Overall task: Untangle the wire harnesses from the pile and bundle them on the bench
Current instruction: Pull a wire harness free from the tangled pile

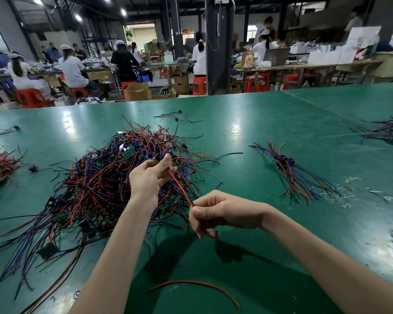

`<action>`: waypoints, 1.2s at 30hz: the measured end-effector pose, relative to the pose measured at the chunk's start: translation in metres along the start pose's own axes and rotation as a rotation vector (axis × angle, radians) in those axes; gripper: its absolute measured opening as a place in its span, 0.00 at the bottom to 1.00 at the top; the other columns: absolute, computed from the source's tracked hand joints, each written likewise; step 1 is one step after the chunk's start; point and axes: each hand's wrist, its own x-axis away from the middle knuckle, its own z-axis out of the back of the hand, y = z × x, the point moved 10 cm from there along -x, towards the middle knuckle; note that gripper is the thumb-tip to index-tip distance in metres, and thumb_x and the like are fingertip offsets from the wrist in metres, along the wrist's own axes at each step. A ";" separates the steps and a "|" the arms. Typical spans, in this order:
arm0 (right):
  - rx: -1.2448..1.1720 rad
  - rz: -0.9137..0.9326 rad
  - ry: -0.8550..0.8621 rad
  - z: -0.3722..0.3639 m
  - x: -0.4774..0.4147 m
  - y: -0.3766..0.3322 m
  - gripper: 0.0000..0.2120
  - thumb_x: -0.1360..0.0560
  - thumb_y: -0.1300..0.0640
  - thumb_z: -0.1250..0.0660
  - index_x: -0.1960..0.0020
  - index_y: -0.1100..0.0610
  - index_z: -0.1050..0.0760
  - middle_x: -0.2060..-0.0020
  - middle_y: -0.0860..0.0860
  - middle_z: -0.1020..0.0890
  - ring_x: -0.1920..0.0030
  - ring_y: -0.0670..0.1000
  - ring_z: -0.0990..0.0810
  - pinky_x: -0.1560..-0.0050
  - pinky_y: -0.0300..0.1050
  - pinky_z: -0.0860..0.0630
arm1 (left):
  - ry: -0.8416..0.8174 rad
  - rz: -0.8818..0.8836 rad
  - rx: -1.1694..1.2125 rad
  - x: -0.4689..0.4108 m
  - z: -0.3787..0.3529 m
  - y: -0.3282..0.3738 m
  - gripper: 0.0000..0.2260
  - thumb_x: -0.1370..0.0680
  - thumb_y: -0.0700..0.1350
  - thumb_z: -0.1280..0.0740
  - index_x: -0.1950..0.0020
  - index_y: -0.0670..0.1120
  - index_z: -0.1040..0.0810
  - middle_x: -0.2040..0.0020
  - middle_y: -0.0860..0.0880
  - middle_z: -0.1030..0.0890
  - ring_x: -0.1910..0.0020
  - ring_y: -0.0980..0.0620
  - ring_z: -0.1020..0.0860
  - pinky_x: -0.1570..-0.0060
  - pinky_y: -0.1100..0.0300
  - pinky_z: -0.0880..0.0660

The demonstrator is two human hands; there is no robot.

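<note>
My left hand [149, 177] pinched the small black connector [161, 157] of one harness between thumb and fingertips. I held it above the heap so its leads hung free of the rest. My right hand [210, 213] was curled round the far end of that harness's thin red wire [179, 185], pulling it taut between both hands. I judge this was to draw it straight and find where it snagged.

Under my left wrist lay the big tangled pile of red, blue and black wire harnesses [93, 177], some with small green circuit boards, on the green bench [247, 132]. To my right, well apart from the pile, lay a small fanned bundle of sorted harnesses [288, 168] with its connectors together, probably where this one belonged. A single loose red wire [197, 285] curved on the bench near me.
</note>
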 end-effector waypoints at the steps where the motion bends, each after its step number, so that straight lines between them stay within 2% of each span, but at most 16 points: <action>1: -0.013 -0.024 -0.008 0.000 0.000 0.003 0.13 0.22 0.55 0.42 0.60 0.61 0.27 0.67 0.54 0.21 0.72 0.45 0.26 0.68 0.35 0.27 | 0.002 -0.002 -0.002 0.000 0.001 0.000 0.09 0.30 0.38 0.26 0.61 0.40 0.27 0.72 0.50 0.20 0.72 0.55 0.20 0.63 0.61 0.19; 6: -0.043 -0.177 -0.028 -0.001 0.000 0.021 0.17 0.19 0.57 0.45 0.64 0.61 0.27 0.70 0.55 0.19 0.76 0.46 0.25 0.74 0.36 0.27 | 0.012 -0.007 -0.008 0.000 0.001 0.001 0.10 0.30 0.37 0.25 0.63 0.40 0.27 0.71 0.49 0.20 0.72 0.53 0.20 0.66 0.63 0.21; 10: -0.007 -0.260 -0.043 0.002 0.004 0.027 0.18 0.19 0.58 0.46 0.65 0.61 0.29 0.72 0.54 0.19 0.78 0.45 0.26 0.77 0.35 0.28 | 0.005 -0.011 -0.050 0.002 -0.002 -0.001 0.11 0.31 0.38 0.25 0.60 0.40 0.27 0.67 0.47 0.21 0.70 0.52 0.19 0.71 0.67 0.24; 16: 0.009 -0.225 -0.147 -0.004 0.009 0.020 0.15 0.18 0.58 0.46 0.62 0.61 0.30 0.69 0.54 0.21 0.76 0.45 0.26 0.74 0.37 0.26 | -0.007 -0.012 -0.086 0.006 -0.005 -0.002 0.12 0.32 0.39 0.25 0.58 0.40 0.27 0.64 0.45 0.20 0.70 0.52 0.18 0.72 0.67 0.25; 20: 0.058 -0.223 -0.159 -0.005 0.009 0.020 0.14 0.22 0.53 0.43 0.61 0.61 0.30 0.68 0.54 0.22 0.74 0.44 0.25 0.72 0.36 0.25 | -0.021 -0.010 -0.091 0.007 -0.009 -0.005 0.10 0.31 0.39 0.25 0.57 0.39 0.26 0.66 0.45 0.22 0.70 0.52 0.18 0.74 0.68 0.26; 22: 0.075 -0.247 -0.150 -0.004 0.010 0.023 0.15 0.20 0.54 0.43 0.61 0.61 0.29 0.68 0.54 0.21 0.73 0.45 0.24 0.71 0.37 0.24 | -0.019 -0.004 -0.092 0.007 -0.010 -0.008 0.10 0.31 0.39 0.25 0.59 0.40 0.26 0.66 0.46 0.22 0.70 0.52 0.18 0.73 0.67 0.25; 25: 0.105 -0.293 -0.150 -0.001 0.012 0.023 0.18 0.18 0.52 0.46 0.56 0.64 0.25 0.64 0.56 0.19 0.68 0.48 0.21 0.63 0.39 0.22 | -0.019 0.015 -0.064 0.008 -0.011 -0.010 0.10 0.31 0.40 0.25 0.59 0.41 0.26 0.66 0.46 0.21 0.70 0.52 0.19 0.71 0.66 0.24; 28: 0.175 -0.304 -0.178 0.011 0.019 0.017 0.36 0.23 0.38 0.47 0.39 0.72 0.28 0.47 0.67 0.21 0.54 0.52 0.21 0.46 0.45 0.24 | -0.076 0.037 -0.037 0.012 -0.021 -0.010 0.10 0.32 0.41 0.26 0.58 0.40 0.25 0.69 0.48 0.21 0.71 0.53 0.19 0.72 0.67 0.24; 30: 0.199 -0.282 -0.186 0.019 0.027 0.010 0.45 0.29 0.30 0.45 0.35 0.70 0.31 0.42 0.65 0.23 0.47 0.56 0.22 0.39 0.50 0.28 | -0.138 0.055 -0.022 0.018 -0.032 -0.011 0.09 0.32 0.41 0.26 0.58 0.40 0.25 0.71 0.49 0.20 0.71 0.54 0.19 0.73 0.68 0.25; 31: 0.190 -0.254 -0.152 0.025 0.028 0.005 0.43 0.30 0.30 0.43 0.36 0.68 0.29 0.43 0.63 0.22 0.46 0.56 0.23 0.39 0.51 0.28 | -0.168 0.059 -0.021 0.022 -0.038 -0.013 0.09 0.32 0.40 0.26 0.58 0.41 0.25 0.71 0.49 0.20 0.72 0.54 0.19 0.73 0.68 0.26; 32: 0.162 -0.212 -0.083 0.034 0.028 -0.001 0.37 0.27 0.33 0.42 0.38 0.66 0.27 0.45 0.62 0.21 0.47 0.56 0.22 0.42 0.51 0.27 | -0.195 0.059 -0.029 0.025 -0.044 -0.015 0.09 0.32 0.40 0.27 0.59 0.41 0.25 0.71 0.49 0.20 0.72 0.54 0.20 0.74 0.69 0.26; 34: 0.071 -0.121 0.116 0.052 0.022 -0.009 0.21 0.25 0.43 0.39 0.45 0.60 0.22 0.50 0.59 0.18 0.54 0.54 0.21 0.52 0.45 0.25 | -0.236 0.048 -0.071 0.033 -0.055 -0.021 0.10 0.33 0.41 0.26 0.60 0.41 0.26 0.71 0.48 0.21 0.75 0.55 0.22 0.76 0.67 0.27; 36: -0.005 -0.077 0.289 0.064 0.015 -0.008 0.14 0.27 0.50 0.35 0.50 0.59 0.21 0.55 0.57 0.17 0.63 0.48 0.21 0.63 0.37 0.26 | -0.245 0.032 -0.141 0.037 -0.060 -0.029 0.10 0.31 0.41 0.26 0.61 0.42 0.27 0.70 0.46 0.25 0.78 0.54 0.26 0.79 0.65 0.29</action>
